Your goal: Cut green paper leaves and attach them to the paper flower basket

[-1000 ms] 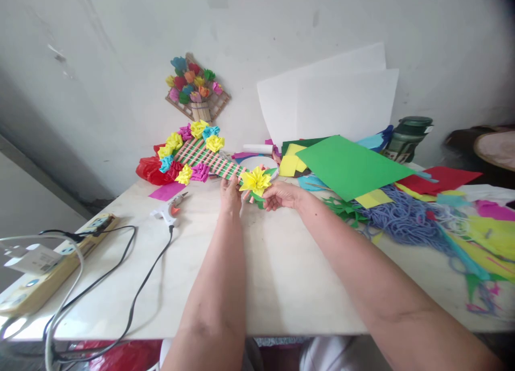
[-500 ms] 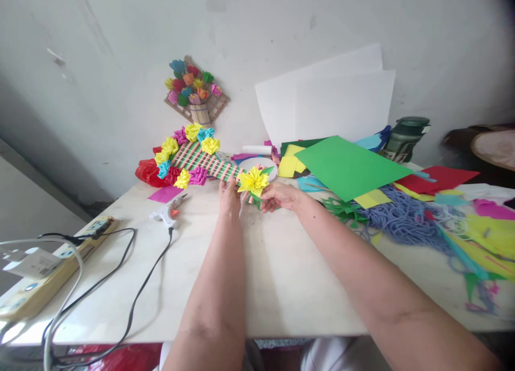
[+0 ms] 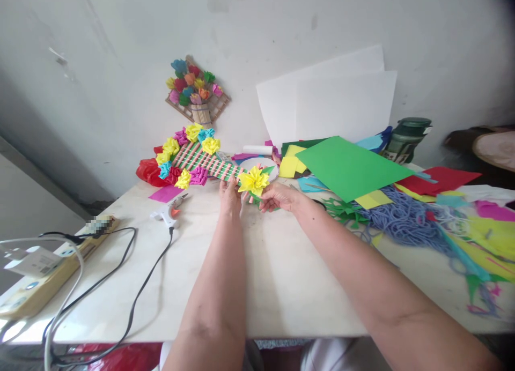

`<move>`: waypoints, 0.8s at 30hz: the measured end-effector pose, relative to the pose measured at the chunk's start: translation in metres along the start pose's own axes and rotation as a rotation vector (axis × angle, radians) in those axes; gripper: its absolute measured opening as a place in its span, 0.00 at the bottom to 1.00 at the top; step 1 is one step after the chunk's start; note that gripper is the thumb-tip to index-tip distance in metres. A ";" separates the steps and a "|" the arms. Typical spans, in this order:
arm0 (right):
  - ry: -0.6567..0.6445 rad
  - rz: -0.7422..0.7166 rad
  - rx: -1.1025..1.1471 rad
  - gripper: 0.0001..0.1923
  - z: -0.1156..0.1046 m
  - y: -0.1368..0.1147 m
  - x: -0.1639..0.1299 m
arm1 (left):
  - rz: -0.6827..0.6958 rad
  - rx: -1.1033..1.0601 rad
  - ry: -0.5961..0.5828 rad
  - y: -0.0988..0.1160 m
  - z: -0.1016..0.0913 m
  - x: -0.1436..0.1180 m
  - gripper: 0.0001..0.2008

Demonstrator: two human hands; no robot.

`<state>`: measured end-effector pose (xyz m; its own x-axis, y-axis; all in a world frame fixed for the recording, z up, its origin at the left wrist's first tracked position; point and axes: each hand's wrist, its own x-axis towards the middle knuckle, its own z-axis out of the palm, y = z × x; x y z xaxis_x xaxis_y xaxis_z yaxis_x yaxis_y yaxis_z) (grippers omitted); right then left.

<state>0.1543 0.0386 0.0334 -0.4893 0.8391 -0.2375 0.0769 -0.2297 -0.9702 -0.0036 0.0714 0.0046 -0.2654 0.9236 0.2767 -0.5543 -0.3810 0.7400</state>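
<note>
A fan-shaped paper craft point(image 3: 209, 164), woven in pink and green strips, is held up over the table with its narrow end toward me. Crumpled paper flowers in yellow, blue, magenta and red edge its wide end. My left hand point(image 3: 230, 197) is closed round the narrow end from below. On that end sits a large yellow paper flower point(image 3: 253, 182) with green leaves. My right hand point(image 3: 277, 198) has its fingers curled at the flower's lower right, pinching by a green leaf; the fingertips are partly hidden, and the leaf seems to be between them.
Left on the table lie a glue gun point(image 3: 167, 213) and a power strip point(image 3: 60, 269) with trailing cables. To the right are green paper point(image 3: 354, 167), blue yarn point(image 3: 402, 218) and scraps. A dark green bottle point(image 3: 408, 140) and a stick-and-flower decoration point(image 3: 199, 95) stand by the wall.
Almost nothing differs. Both hands keep their hold on the craft and flower, and the whole view has shifted very slightly.
</note>
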 end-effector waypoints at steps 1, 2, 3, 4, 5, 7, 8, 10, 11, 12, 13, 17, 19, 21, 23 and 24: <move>0.006 -0.002 -0.002 0.04 0.001 0.000 0.000 | 0.001 -0.005 -0.002 0.000 0.000 0.000 0.24; 0.015 -0.004 -0.005 0.05 0.002 0.000 -0.001 | 0.001 -0.011 -0.004 -0.001 0.000 0.000 0.24; 0.023 -0.008 -0.007 0.05 0.003 0.000 -0.001 | -0.001 -0.018 -0.003 -0.001 -0.001 0.001 0.24; 0.031 -0.011 -0.009 0.05 0.004 0.000 -0.001 | -0.003 -0.024 -0.001 -0.001 -0.001 0.001 0.23; 0.036 -0.015 -0.011 0.05 0.005 0.000 -0.001 | -0.004 -0.027 0.003 -0.001 -0.001 0.001 0.23; 0.040 -0.023 -0.014 0.04 0.006 0.000 -0.001 | -0.007 -0.026 0.010 -0.002 -0.001 0.001 0.23; 0.037 -0.025 -0.016 0.04 0.006 0.000 -0.001 | -0.007 -0.025 0.010 -0.002 -0.001 0.002 0.23; 0.024 -0.024 -0.018 0.03 0.005 0.000 -0.001 | -0.007 -0.028 0.001 -0.002 -0.002 0.002 0.23; 0.013 -0.022 -0.017 0.03 0.004 -0.001 -0.001 | -0.007 -0.031 -0.002 -0.002 -0.002 0.002 0.23; -0.003 -0.017 -0.015 0.04 0.003 -0.001 -0.002 | -0.007 -0.034 -0.003 -0.002 -0.002 0.002 0.22; -0.022 -0.008 -0.015 0.05 0.002 -0.002 -0.003 | -0.007 -0.035 -0.001 -0.002 -0.002 0.002 0.22; -0.116 0.037 -0.040 0.08 -0.004 -0.005 -0.006 | -0.006 -0.030 0.017 -0.001 -0.002 0.002 0.22; -0.155 0.029 -0.056 0.08 -0.005 -0.005 -0.006 | -0.002 -0.030 0.026 0.000 -0.001 0.001 0.22; -0.175 0.021 -0.071 0.09 -0.005 -0.004 -0.004 | -0.005 -0.022 0.031 0.001 0.000 0.000 0.21; -0.162 0.027 -0.084 0.09 -0.003 -0.003 -0.003 | -0.012 -0.013 0.028 0.001 0.000 0.000 0.20; -0.148 0.031 -0.086 0.10 -0.002 -0.003 -0.003 | -0.016 -0.011 0.023 0.001 0.000 0.000 0.20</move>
<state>0.1569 0.0375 0.0367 -0.6079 0.7487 -0.2643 0.1655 -0.2061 -0.9644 -0.0042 0.0708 0.0050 -0.2743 0.9283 0.2511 -0.5675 -0.3671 0.7370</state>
